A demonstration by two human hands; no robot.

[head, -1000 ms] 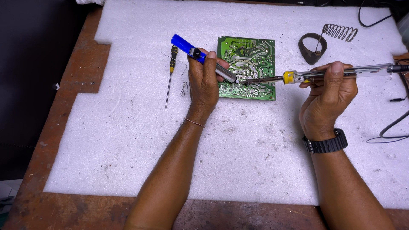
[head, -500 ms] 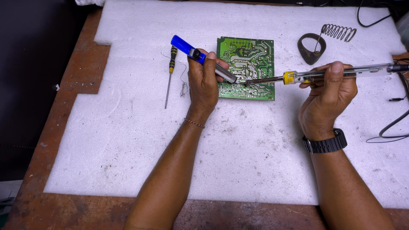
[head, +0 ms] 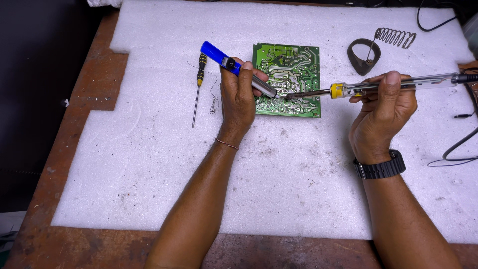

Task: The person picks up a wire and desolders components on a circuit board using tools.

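A: What is the left hand (head: 238,97) doing?

B: Its grip is clenched around a blue and silver desoldering pump (head: 238,69). The blue end sticks out up and to the left of the grip, and the silver nozzle end comes out to the right, down onto the green circuit board (head: 287,78).

A: And the right hand (head: 381,112)?

B: That grip is closed on a soldering iron (head: 378,85) with a clear handle and a yellow collar. The dark tip reaches left from the grip and meets the board just beside the pump's nozzle. I cannot tell whether tip and nozzle actually touch.

A: Where does the board lie?

B: Flat on the white foam sheet (head: 279,179), solder side up, between the two grips and a little above them. The left grip's fingers overlap its left edge.

A: Anything else close by?

B: A small screwdriver (head: 198,84) with a black and yellow handle lies just left of the left grip, with a thin bit of wire (head: 214,102) between them. Above the right grip there is a dark stand (head: 362,56) with a coiled spring holder (head: 396,36). A black cable (head: 460,144) loops to the right of that grip. The foam sits on a worn brown tabletop (head: 74,124). A black watch (head: 381,167) is on the right wrist, a thin bracelet (head: 226,144) on the left.
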